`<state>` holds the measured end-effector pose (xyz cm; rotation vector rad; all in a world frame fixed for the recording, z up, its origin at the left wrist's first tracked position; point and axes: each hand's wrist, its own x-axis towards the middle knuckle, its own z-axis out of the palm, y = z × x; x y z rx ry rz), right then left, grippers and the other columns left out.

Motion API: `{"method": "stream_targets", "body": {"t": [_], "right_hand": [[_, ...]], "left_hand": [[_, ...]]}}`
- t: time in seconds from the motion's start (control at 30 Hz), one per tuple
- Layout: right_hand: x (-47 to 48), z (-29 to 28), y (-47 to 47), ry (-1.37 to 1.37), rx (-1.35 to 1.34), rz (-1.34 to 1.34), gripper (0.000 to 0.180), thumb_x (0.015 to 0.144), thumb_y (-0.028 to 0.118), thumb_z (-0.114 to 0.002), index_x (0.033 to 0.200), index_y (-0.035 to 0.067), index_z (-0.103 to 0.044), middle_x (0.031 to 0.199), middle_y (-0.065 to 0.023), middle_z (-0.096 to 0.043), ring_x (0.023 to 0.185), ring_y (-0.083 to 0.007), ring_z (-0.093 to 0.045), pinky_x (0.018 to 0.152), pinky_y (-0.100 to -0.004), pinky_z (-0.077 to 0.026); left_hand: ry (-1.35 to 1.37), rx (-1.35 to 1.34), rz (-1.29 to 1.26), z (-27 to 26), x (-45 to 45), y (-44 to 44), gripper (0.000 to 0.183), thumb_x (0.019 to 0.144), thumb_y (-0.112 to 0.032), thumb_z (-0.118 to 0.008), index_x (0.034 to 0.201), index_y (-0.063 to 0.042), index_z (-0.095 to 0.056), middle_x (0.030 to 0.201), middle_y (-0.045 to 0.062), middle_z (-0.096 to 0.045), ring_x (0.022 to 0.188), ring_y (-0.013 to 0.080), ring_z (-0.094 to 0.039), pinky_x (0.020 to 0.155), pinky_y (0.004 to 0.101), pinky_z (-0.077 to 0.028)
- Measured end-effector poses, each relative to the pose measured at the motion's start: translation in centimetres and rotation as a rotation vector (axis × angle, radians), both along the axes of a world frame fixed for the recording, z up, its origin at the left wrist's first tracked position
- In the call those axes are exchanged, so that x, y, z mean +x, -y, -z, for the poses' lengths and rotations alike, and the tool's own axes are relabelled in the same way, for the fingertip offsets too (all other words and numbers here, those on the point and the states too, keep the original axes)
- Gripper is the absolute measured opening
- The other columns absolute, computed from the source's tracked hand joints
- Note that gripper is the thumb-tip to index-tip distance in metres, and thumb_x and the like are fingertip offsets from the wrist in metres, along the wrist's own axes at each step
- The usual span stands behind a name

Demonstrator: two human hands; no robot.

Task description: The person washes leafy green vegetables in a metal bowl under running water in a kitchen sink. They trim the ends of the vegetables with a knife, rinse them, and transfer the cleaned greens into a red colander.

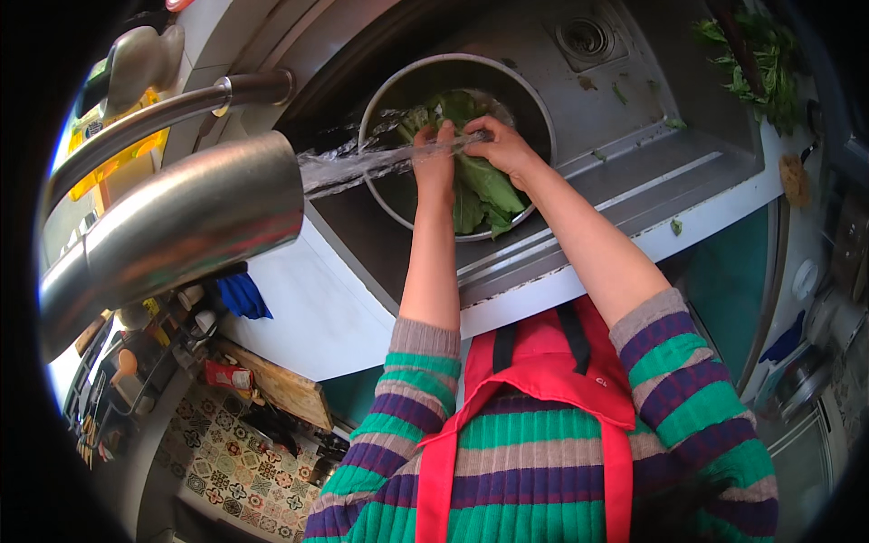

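Over a round metal basin [551,136] in the sink, my left hand [434,159] and my right hand [501,149] both grip a bunch of leafy greens [490,184]. My left fingers point up around the stems, and my right thumb and fingers pinch the bunch beside them. A stream of water [360,167] runs from the metal faucet [204,210] at the left across both hands. Broad leaves hang below my hands to the basin's near rim. More leaves and water show inside the basin, partly hidden by my hands.
The stainless steel sink [611,88] holds a drain [585,37] and leaf scraps. More greens [774,75] lie at the upper right, near a sponge [793,180]. A blue cloth [243,296] is on the left of the white counter [305,298]. A wooden board [285,387] stands lower left.
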<state>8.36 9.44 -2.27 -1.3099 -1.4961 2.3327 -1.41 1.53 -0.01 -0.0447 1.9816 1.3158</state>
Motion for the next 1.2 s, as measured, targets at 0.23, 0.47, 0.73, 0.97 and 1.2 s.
{"method": "stream_targets", "body": {"t": [0.23, 0.47, 0.73, 0.97, 1.2], "right_hand": [[-0.1, -1.6, -1.4, 0.201, -0.221, 0.187, 0.056, 0.07, 0.01, -0.07, 0.119, 0.004, -0.045, 0.107, -0.0106, -0.057, 0.097, -0.0182, -0.055, 0.078, -0.0305, -0.047], [1.0, 0.4, -1.0, 0.049, -0.449, 0.227, 0.059, 0.069, -0.001, -0.068, 0.123, 0.004, -0.045, 0.106, -0.0121, -0.059, 0.093, -0.022, -0.059, 0.078, -0.0346, -0.05], [0.5, 0.6, -0.7, -0.004, -0.352, 0.075, 0.066, 0.065, 0.01, -0.076, 0.123, 0.001, -0.045, 0.107, -0.0139, -0.059, 0.097, -0.021, -0.058, 0.08, -0.0315, -0.048], [0.7, -0.7, -1.5, 0.073, -0.477, -0.033, 0.06, 0.063, 0.003, -0.072, 0.118, 0.001, -0.049, 0.106, -0.015, -0.059, 0.091, -0.0238, -0.06, 0.078, -0.0336, -0.049], [1.0, -2.0, -1.8, 0.126, -0.297, 0.02, 0.065, 0.063, 0.001, -0.071, 0.123, 0.001, -0.046, 0.105, -0.0156, -0.06, 0.091, -0.0232, -0.06, 0.078, -0.0322, -0.048]], "left_hand": [[0.647, 0.283, -0.23, 2.5, 1.3, 0.4, 0.034, 0.087, -0.016, -0.052, 0.119, -0.002, -0.048, 0.108, 0.01, -0.057, 0.097, 0.0208, -0.055, 0.08, 0.0359, -0.047], [0.449, 0.171, 0.067, 2.4, -1.5, 1.6, 0.034, 0.082, -0.008, -0.056, 0.114, -0.003, -0.047, 0.103, 0.012, -0.057, 0.088, 0.0195, -0.058, 0.071, 0.0313, -0.048], [0.398, 0.195, 0.203, 3.4, -1.2, 2.7, 0.025, 0.082, -0.005, -0.056, 0.106, -0.001, -0.051, 0.098, 0.01, -0.059, 0.087, 0.0181, -0.058, 0.074, 0.0298, -0.048], [0.063, 0.112, 0.255, 2.8, -2.0, 2.4, 0.019, 0.088, -0.011, -0.048, 0.104, -0.002, -0.053, 0.089, 0.009, -0.06, 0.072, 0.0152, -0.058, 0.06, 0.0269, -0.048], [0.156, 0.119, 0.163, 1.1, -3.3, 2.0, 0.03, 0.081, -0.012, -0.06, 0.106, 0.002, -0.049, 0.081, 0.01, -0.06, 0.066, 0.0166, -0.057, 0.061, 0.0265, -0.046]]}}
